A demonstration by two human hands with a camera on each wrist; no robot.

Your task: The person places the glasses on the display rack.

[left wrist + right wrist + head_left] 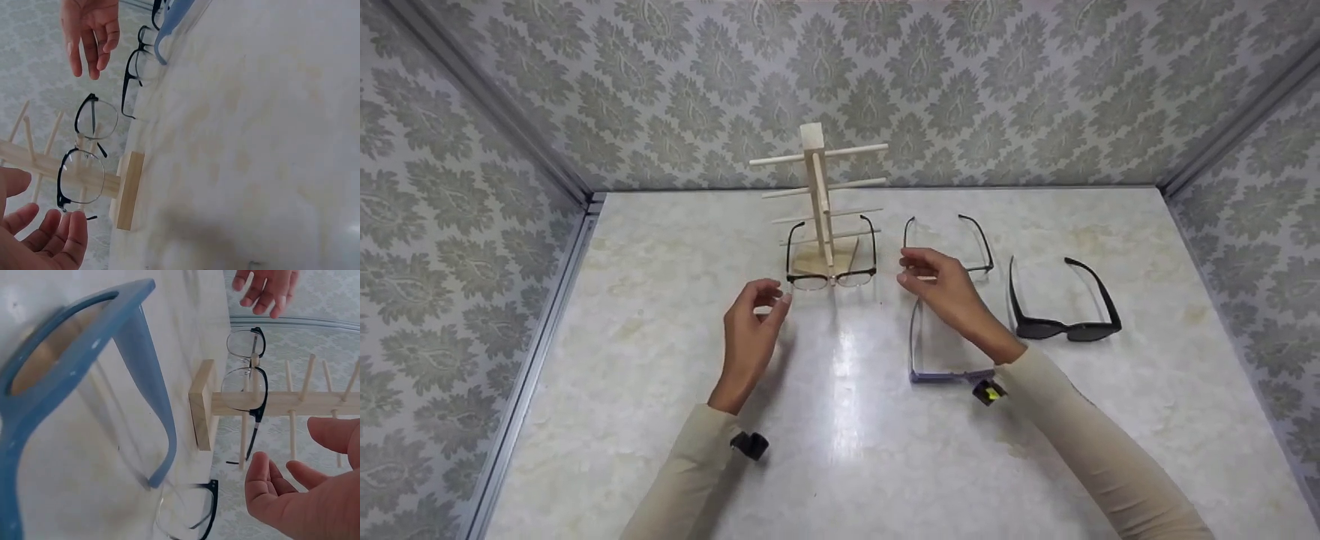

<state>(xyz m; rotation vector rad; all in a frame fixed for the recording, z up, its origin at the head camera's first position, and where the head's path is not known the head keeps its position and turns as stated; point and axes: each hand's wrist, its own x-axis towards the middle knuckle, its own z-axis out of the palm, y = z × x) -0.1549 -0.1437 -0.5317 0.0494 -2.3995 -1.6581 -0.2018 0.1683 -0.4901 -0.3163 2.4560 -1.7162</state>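
Left hand (750, 322), right hand (947, 291) flank racked glasses (832, 281), half-curled.

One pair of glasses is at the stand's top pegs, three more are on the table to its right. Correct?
Not top: the glasses are at the lowest pegs of the wooden stand, per the right wrist view. The black sunglasses, bluish pair and thin-framed pair are on the table to its right.

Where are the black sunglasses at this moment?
In the head view, the black sunglasses sit on the right side of the table, just right of the right hand.
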